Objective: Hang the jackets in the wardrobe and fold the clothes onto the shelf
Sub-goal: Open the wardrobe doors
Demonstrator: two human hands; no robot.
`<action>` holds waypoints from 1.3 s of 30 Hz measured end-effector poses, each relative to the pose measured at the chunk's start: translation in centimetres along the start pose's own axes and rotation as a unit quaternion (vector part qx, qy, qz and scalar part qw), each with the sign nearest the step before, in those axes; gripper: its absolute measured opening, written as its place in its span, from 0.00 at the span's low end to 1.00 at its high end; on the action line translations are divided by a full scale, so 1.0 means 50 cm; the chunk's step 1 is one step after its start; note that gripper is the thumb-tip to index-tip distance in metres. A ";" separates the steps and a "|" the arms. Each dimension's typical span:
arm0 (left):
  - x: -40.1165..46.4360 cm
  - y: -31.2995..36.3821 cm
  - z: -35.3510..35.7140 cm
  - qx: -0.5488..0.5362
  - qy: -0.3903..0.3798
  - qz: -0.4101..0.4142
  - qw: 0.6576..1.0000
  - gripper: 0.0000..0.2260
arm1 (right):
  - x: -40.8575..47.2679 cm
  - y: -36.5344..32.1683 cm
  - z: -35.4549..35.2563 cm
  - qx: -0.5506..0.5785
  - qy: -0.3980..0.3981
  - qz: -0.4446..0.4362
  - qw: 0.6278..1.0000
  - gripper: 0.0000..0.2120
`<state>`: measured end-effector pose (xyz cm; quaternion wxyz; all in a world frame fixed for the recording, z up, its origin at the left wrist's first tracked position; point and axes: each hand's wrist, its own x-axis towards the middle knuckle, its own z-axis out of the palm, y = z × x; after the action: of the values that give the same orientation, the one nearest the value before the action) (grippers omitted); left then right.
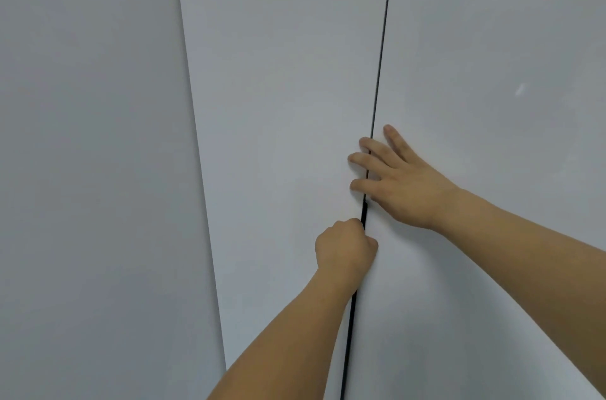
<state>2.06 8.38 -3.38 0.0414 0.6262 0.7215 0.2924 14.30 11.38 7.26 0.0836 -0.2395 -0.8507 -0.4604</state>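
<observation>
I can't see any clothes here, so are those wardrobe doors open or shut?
Nearly shut: only a thin dark gap shows between the wardrobe doors. The left hand curls at its edge; the right hand lies flat across it.

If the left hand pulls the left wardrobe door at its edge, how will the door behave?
The left wardrobe door looks like a flat, rigid panel, so it should probably swing, not bend. With no handle visible, the left hand curled at the gap may slip off the smooth edge.

A plain pale grey wall (pixel 91 170) is filling the left side of the view, running from top to bottom and meeting the white panels along a slanting edge. Its surface is looking smooth and unmarked, shading slightly darker toward the lower left corner.
</observation>
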 end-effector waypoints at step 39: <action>-0.833 0.320 -0.089 -0.101 -0.067 0.032 0.992 0.18 | -0.668 -0.080 -0.629 -0.073 0.027 -0.123 0.989 0.16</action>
<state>23.07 -31.20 -4.88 0.1432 0.6600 0.6634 0.3221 39.00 -27.41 9.85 0.0316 -0.1261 -0.8352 -0.5343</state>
